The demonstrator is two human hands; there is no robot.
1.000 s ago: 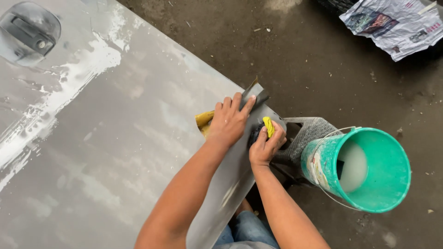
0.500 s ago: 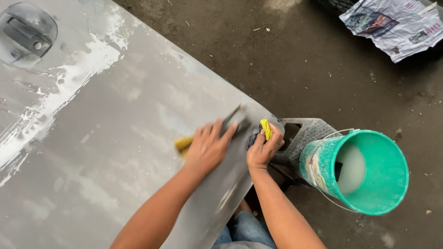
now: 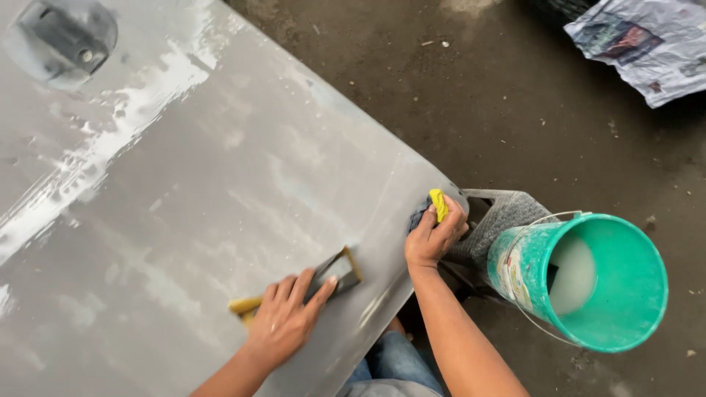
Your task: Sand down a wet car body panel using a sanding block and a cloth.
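Note:
A large grey car body panel, wet and streaked, fills the left of the view. My left hand presses a dark sanding block with yellow edges flat on the panel near its lower edge. My right hand rests on the panel's right edge, closed around a yellow and blue sponge or cloth.
A green bucket holding milky water stands on a grey stool just right of my right hand. Crumpled newspaper lies on the dark concrete floor at top right. A recessed door handle sits at the panel's top left.
My left hand has slid the sanding block down and to the left across the panel, away from the right edge. The right hand has stayed at the edge.

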